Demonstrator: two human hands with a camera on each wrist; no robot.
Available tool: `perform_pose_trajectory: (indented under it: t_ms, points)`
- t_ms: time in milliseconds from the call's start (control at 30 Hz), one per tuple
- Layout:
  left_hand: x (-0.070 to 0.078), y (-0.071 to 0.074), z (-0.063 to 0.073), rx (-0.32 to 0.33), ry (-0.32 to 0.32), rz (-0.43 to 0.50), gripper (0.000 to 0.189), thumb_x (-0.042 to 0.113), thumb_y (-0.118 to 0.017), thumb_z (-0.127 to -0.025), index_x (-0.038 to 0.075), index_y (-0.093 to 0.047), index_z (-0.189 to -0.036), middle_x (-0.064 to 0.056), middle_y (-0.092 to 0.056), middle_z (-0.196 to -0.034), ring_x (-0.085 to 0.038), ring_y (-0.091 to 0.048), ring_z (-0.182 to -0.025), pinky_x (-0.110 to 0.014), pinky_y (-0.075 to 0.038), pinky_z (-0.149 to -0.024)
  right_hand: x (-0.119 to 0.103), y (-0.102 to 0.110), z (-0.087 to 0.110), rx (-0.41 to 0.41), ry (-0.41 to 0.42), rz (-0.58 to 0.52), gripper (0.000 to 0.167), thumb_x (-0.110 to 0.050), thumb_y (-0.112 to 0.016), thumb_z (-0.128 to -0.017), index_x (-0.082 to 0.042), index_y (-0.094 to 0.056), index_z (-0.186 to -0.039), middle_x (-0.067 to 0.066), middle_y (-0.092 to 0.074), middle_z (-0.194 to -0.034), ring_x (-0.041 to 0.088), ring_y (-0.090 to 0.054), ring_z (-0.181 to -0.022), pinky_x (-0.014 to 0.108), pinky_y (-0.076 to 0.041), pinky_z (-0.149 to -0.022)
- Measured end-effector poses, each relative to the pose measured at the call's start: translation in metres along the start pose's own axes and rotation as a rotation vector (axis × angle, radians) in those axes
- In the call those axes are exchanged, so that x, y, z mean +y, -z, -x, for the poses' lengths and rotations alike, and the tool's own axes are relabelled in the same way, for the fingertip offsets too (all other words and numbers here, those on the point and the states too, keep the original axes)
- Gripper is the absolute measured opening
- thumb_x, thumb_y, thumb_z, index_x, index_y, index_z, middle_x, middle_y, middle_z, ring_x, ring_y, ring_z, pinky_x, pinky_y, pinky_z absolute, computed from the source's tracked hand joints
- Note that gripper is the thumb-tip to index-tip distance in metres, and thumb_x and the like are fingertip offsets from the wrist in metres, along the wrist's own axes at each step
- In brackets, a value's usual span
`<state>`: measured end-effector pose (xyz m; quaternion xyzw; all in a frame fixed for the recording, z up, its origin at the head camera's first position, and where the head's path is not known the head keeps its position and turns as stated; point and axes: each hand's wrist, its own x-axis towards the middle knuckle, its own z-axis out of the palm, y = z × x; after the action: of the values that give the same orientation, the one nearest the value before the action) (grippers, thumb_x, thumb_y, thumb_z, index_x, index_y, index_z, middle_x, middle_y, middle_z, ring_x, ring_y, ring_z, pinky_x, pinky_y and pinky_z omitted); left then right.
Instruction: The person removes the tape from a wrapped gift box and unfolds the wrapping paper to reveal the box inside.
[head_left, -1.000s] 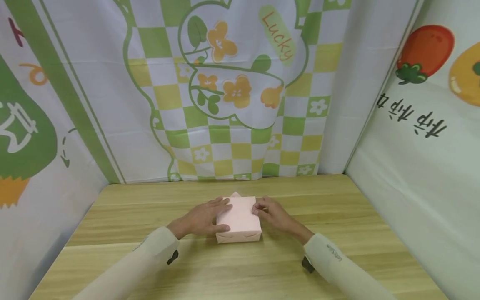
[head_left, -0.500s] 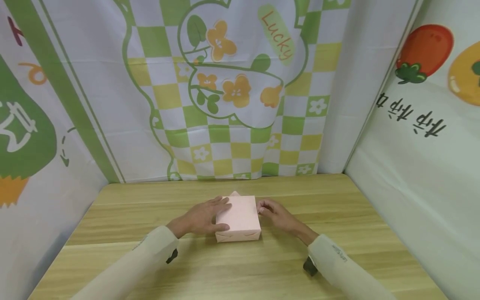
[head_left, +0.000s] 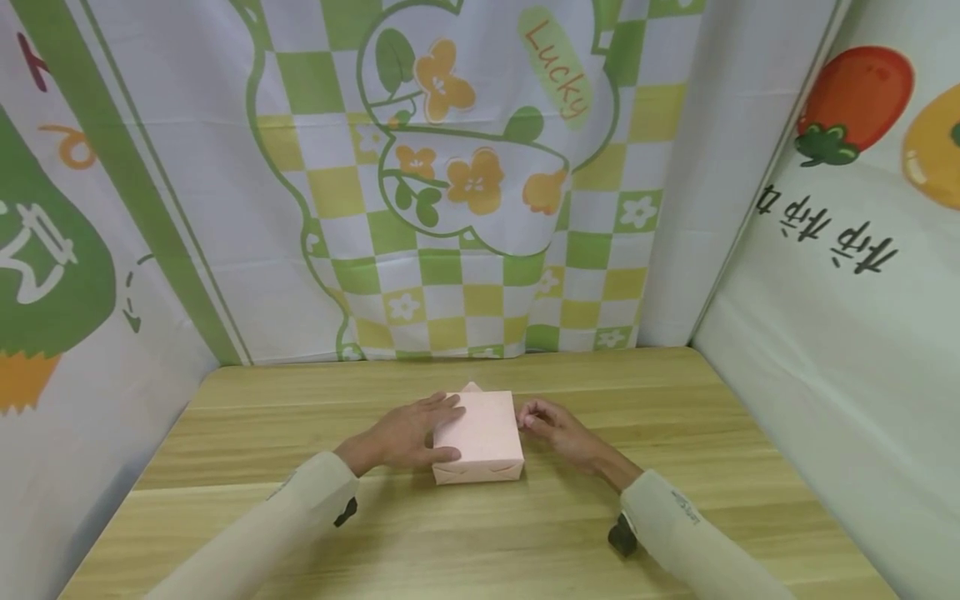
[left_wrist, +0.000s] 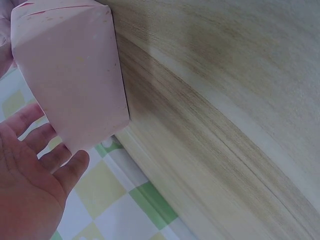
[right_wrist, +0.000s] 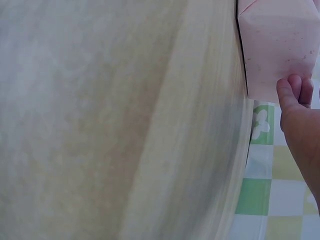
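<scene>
A pink paper-wrapped box (head_left: pixel 483 429) sits on the wooden table, with folded corners on its near end and a small paper point sticking out behind it. My left hand (head_left: pixel 408 433) rests on its left side, fingers spread over the top edge. In the left wrist view, the fingers of that hand (left_wrist: pixel 30 170) lie along the wrapped box (left_wrist: pixel 72 75). My right hand (head_left: pixel 562 433) is close to the box's right side, fingers curled and fingertips drawn together. The right wrist view has those fingertips (right_wrist: pixel 296 89) at the side wall of the box (right_wrist: pixel 277 45); nothing shows between them.
The wooden table (head_left: pixel 315 533) reaches to a patterned cloth (head_left: pixel 480 292) hanging at its back edge. White printed sheets stand at the left (head_left: pixel 142 200) and right (head_left: pixel 832 333). Both forearms wear light sleeves with a dark strap piece underneath.
My right hand has slid off the top right edge of the box and moved a little to the right, beside it. The left hand and the box have stayed in place.
</scene>
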<state>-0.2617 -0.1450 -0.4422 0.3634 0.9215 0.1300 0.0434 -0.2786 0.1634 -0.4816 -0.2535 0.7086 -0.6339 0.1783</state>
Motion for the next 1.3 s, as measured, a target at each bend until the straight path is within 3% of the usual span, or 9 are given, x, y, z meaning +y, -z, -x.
perform_pose_trajectory:
  t_ms: [100, 167, 300, 433, 600, 700, 933, 1100, 1300]
  points:
    - [0.000, 0.000, 0.000, 0.008, -0.014, 0.002, 0.072, 0.052, -0.058, -0.094, 0.008, -0.042, -0.149, -0.014, -0.035, -0.158, -0.036, -0.029, -0.148, -0.056, -0.036, -0.114, -0.001, 0.000, 0.001, 0.005, -0.016, -0.019, 0.027, -0.014, -0.045, -0.105, 0.011, -0.047, -0.114, 0.007, -0.053, -0.111, 0.010, -0.056, -0.110, 0.055, -0.036, -0.114]
    - [-0.001, -0.001, 0.000, 0.014, -0.023, 0.000, 0.072, 0.052, -0.058, -0.094, 0.007, -0.042, -0.149, -0.014, -0.035, -0.158, -0.037, -0.030, -0.147, -0.057, -0.037, -0.113, -0.001, 0.000, 0.001, 0.022, -0.017, -0.024, 0.033, -0.014, -0.047, -0.104, 0.011, -0.043, -0.126, 0.013, -0.053, -0.118, 0.012, -0.057, -0.111, 0.052, -0.040, -0.112]
    - [0.000, -0.001, 0.000, 0.021, -0.018, -0.014, 0.073, 0.054, -0.058, -0.094, 0.008, -0.043, -0.149, -0.014, -0.036, -0.157, -0.037, -0.031, -0.147, -0.056, -0.038, -0.113, -0.005, -0.002, 0.000, 0.081, -0.023, 0.025, 0.056, -0.016, -0.055, -0.101, -0.001, -0.029, -0.149, 0.028, -0.043, -0.137, 0.026, -0.054, -0.123, 0.048, -0.044, -0.110]
    - [0.006, -0.001, 0.001, 0.026, 0.018, -0.036, 0.074, 0.057, -0.057, -0.093, 0.009, -0.043, -0.149, -0.014, -0.038, -0.157, -0.037, -0.033, -0.146, -0.055, -0.038, -0.112, -0.010, -0.008, 0.000, 0.057, -0.027, 0.137, 0.080, -0.019, -0.067, -0.095, -0.009, -0.017, -0.157, 0.023, -0.027, -0.157, 0.039, -0.033, -0.144, 0.051, -0.035, -0.116]
    - [0.015, 0.001, 0.003, 0.026, 0.065, -0.055, 0.075, 0.058, -0.056, -0.093, 0.009, -0.043, -0.149, -0.014, -0.036, -0.157, -0.037, -0.033, -0.146, -0.054, -0.039, -0.112, -0.010, -0.016, 0.000, -0.008, -0.056, 0.252, 0.101, -0.025, -0.077, -0.087, -0.009, -0.008, -0.159, 0.017, -0.016, -0.164, 0.040, -0.023, -0.149, 0.052, -0.024, -0.120]
    - [0.018, 0.002, 0.003, 0.026, 0.053, -0.080, 0.073, 0.056, -0.055, -0.094, 0.007, -0.045, -0.147, -0.017, -0.039, -0.155, -0.038, -0.036, -0.144, -0.053, -0.039, -0.112, -0.007, -0.015, -0.001, -0.036, -0.074, 0.228, 0.100, -0.023, -0.076, -0.087, -0.010, -0.007, -0.159, 0.015, -0.016, -0.165, 0.038, -0.025, -0.149, 0.050, -0.025, -0.120]
    - [0.016, 0.013, -0.001, 0.092, -0.101, -0.191, 0.053, 0.043, -0.063, -0.092, 0.007, -0.061, -0.131, -0.019, -0.061, -0.135, -0.037, -0.058, -0.124, -0.048, -0.047, -0.105, -0.005, -0.007, -0.001, -0.108, -0.106, 0.138, 0.087, -0.021, -0.071, -0.091, -0.009, -0.016, -0.158, 0.013, -0.014, -0.165, 0.035, -0.025, -0.149, 0.046, -0.031, -0.119]
    - [0.014, 0.017, -0.007, 0.047, -0.135, -0.123, 0.060, 0.038, -0.068, -0.091, 0.007, -0.052, -0.141, -0.022, -0.048, -0.147, -0.039, -0.047, -0.136, -0.051, -0.047, -0.106, -0.004, -0.005, -0.001, -0.116, -0.113, 0.149, 0.080, -0.021, -0.068, -0.094, -0.004, -0.021, -0.156, 0.019, -0.028, -0.160, 0.037, -0.036, -0.144, 0.044, -0.036, -0.116]
    - [0.013, 0.020, -0.014, -0.034, -0.119, -0.026, 0.067, 0.035, -0.068, -0.092, 0.008, -0.043, -0.148, -0.020, -0.032, -0.158, -0.039, -0.031, -0.146, -0.054, -0.040, -0.111, -0.004, -0.003, -0.001, -0.124, -0.142, 0.146, 0.071, -0.022, -0.063, -0.097, 0.003, -0.027, -0.153, 0.024, -0.033, -0.156, 0.037, -0.038, -0.142, 0.043, -0.037, -0.115]
